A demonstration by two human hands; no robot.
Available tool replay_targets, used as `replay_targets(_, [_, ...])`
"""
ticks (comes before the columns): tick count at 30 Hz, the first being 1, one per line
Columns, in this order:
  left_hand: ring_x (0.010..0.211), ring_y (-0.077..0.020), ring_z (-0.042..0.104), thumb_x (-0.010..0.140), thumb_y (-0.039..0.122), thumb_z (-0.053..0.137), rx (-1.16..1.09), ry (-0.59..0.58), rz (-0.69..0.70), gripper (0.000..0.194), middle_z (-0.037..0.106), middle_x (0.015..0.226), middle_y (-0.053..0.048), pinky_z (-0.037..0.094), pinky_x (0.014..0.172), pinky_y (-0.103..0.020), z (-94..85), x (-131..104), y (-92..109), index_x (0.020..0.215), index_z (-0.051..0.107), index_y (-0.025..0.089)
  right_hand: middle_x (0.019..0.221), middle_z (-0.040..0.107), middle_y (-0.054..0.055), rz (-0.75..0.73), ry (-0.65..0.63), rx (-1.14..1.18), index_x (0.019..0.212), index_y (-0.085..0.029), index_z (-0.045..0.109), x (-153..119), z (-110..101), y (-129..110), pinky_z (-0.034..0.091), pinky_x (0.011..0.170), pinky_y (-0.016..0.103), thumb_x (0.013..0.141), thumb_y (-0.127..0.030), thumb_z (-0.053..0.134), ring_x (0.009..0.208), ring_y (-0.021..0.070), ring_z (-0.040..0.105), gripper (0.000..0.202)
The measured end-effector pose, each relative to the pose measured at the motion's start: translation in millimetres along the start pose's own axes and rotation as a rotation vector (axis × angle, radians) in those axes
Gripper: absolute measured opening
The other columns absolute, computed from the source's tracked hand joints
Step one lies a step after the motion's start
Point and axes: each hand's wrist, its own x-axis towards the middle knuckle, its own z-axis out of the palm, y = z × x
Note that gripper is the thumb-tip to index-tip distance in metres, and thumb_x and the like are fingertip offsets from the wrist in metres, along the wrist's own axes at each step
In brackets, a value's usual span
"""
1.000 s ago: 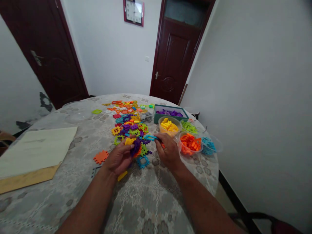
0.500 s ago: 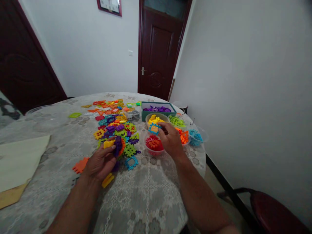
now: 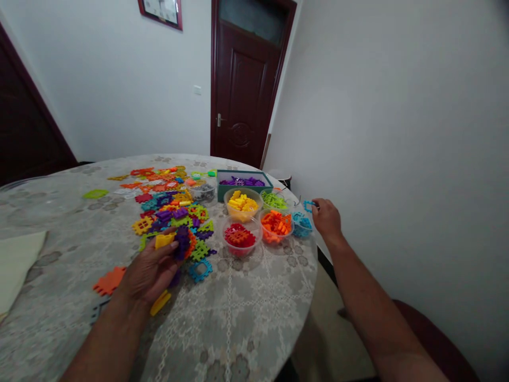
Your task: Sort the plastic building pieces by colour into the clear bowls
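My left hand [image 3: 153, 268] is closed on several plastic pieces: a yellow piece [image 3: 164, 241], a purple piece [image 3: 182, 243] and an orange one behind it. My right hand [image 3: 326, 216] is at the table's right edge, pinching a blue square frame [image 3: 308, 206] just above the bowl of blue pieces [image 3: 301, 225]. Beside my left hand lies a mixed pile with green pieces [image 3: 200, 250] and a blue frame [image 3: 200, 270] on the tablecloth. An orange piece [image 3: 110, 281] and a yellow piece [image 3: 160, 303] lie near my left wrist.
Bowls hold red [image 3: 239, 236], orange [image 3: 277, 225], yellow [image 3: 242, 203] and green pieces [image 3: 273, 199]. Behind them stands a box [image 3: 225, 192] of purple pieces. A bowl of grey pieces [image 3: 202, 190] is left of it. Pale sheets [image 3: 19, 265] lie at the left; a chair [image 3: 433, 331] stands lower right.
My right hand has moved right with the blue frame, from over the yellow and red bowls to the blue bowl. My left hand still holds its pieces. The view has shifted right.
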Motion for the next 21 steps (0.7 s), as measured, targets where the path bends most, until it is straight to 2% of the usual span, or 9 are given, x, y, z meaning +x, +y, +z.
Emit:
replay_targets(3, [0.086,-0.0225,0.08,0.074,-0.006,0.072,0.029,-0.019,-0.004,0.053,0.081,0.108,-0.008,0.071,0.074,-0.034,-1.4,0,-1,0.12,0.075,0.021,0.103,0.073,0.016,-0.01,-0.027,0.003,0.102,-0.016,0.076,1,11,3,0.051,0.093,0.04,0.086,-0.018,0.056,0.097,0.0279,0.065,0.026])
replay_targets(6, [0.084,-0.0217,0.08,0.073,-0.006,0.073,0.018,-0.018,-0.018,0.055,0.081,0.108,-0.007,0.071,0.074,-0.034,-0.5,-1,-2,0.121,0.074,0.021,0.102,0.073,0.015,-0.007,-0.02,0.021,0.102,-0.016,0.076,0,14,-2,0.052,0.094,0.04,0.087,-0.015,0.053,0.097,0.0271,0.065,0.028])
replay_targets(10, [0.084,-0.0206,0.08,0.074,-0.004,0.075,0.006,0.005,-0.029,0.059,0.08,0.107,-0.006,0.07,0.072,-0.033,2.3,-3,-3,0.125,0.072,0.024,0.104,0.075,0.016,-0.025,0.004,0.081,0.106,-0.015,0.076,-16,5,-31,0.052,0.099,0.043,0.094,-0.016,0.047,0.101,0.0281,0.067,0.031])
replay_targets(14, [0.081,-0.0195,0.079,0.073,-0.002,0.077,0.014,-0.002,-0.044,0.061,0.08,0.106,-0.007,0.069,0.07,-0.031,3.7,-7,-4,0.128,0.07,0.024,0.108,0.076,0.013,-0.125,-0.024,0.354,0.109,-0.019,0.076,-52,-9,-97,0.055,0.098,0.043,0.099,-0.023,0.052,0.103,0.0271,0.07,0.027])
replay_targets(19, [0.083,-0.0193,0.077,0.071,0.0,0.081,-0.01,-0.064,-0.044,0.06,0.08,0.106,-0.007,0.068,0.07,-0.03,2.2,-9,-7,0.125,0.07,0.021,0.123,0.077,0.009,-0.231,-0.35,0.716,0.121,-0.024,0.074,-97,-20,-197,0.058,0.095,0.04,0.102,-0.028,0.059,0.11,0.0247,0.072,0.025])
replay_targets(21, [0.083,-0.0196,0.077,0.07,0.001,0.082,-0.007,-0.077,-0.053,0.06,0.079,0.107,-0.007,0.067,0.069,-0.03,2.2,-10,-8,0.125,0.069,0.02,0.122,0.078,0.009,-0.239,-0.456,0.796,0.125,-0.025,0.073,-107,-18,-229,0.06,0.091,0.039,0.102,-0.029,0.061,0.104,0.0234,0.074,0.026])
